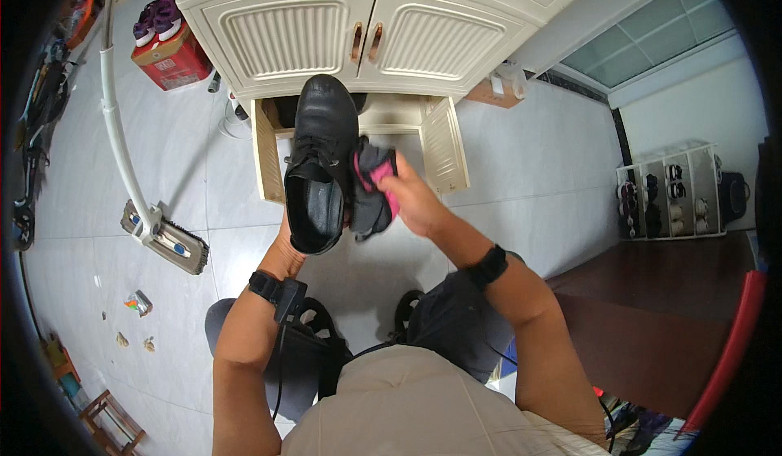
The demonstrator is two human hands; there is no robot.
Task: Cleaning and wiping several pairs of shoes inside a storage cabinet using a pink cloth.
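Note:
My left hand [293,242] holds a black leather lace-up shoe [324,126] from below, its toe towards the cabinet and its opening facing up. Most of that hand's fingers are hidden under the shoe. In my right hand [408,194] is a bunched dark grey and pink cloth [372,187], pressed against or very near the shoe's right side. Beyond the shoe stands a cream cabinet [397,83]. Its low left door [267,150] and low right door [447,144] are swung out towards me. Something dark sits inside, partly hidden by the shoe.
A mop [165,236] with a white pole stands on the tiled floor at left. Purple sneakers [157,19] rest on a red box [174,62]. At right are a white shoe rack [669,193] and a dark brown surface [647,328]. Small litter [139,303] lies at lower left.

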